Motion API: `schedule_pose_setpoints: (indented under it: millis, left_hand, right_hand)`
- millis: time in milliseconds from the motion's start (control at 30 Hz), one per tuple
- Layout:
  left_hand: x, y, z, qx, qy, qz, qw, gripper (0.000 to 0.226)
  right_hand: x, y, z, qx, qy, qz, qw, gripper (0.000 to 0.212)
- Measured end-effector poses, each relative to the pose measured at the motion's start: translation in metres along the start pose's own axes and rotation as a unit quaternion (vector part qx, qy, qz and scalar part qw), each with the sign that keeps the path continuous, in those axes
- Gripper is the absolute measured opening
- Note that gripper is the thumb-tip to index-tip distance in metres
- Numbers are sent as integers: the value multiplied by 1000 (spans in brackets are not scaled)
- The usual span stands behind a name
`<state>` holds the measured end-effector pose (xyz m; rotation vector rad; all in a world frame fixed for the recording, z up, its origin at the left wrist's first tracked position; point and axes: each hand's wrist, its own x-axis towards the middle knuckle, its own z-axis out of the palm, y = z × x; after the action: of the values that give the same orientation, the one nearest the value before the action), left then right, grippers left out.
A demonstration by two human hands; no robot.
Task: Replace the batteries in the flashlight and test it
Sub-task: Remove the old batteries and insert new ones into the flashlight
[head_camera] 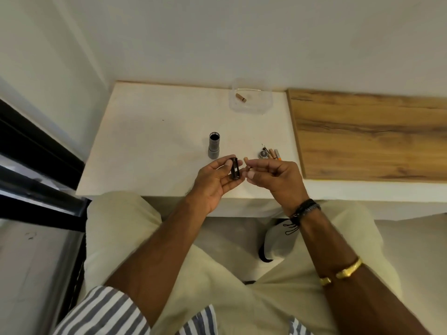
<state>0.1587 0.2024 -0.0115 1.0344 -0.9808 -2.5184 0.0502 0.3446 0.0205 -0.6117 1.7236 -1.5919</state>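
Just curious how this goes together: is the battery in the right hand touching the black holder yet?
Apart. The head view shows pale table between the battery and the black holder.

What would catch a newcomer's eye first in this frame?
The two hands meet at the table's near edge: the left hand holds a black battery holder, and the right hand pinches a small battery beside it. Just behind stands the open grey flashlight body.
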Motion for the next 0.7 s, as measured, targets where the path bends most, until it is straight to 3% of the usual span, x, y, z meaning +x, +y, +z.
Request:
schedule_pose_setpoints:
  millis: [200,400,700]
  left_hand:
    - [-5,-2,0,19,-11,2,1000,26]
    - [-9,-3,-1,1,-42,-7,999,24]
    - [-12,-8,1,-29,-40,-33,998,23]
  right_hand:
    - [-5,0,-3,-14,-47,1,999,26]
    - [-3,6,-1,-73,-41,-23,996,25]
    - [-1,15,4,-244,-21,-146,958,21]
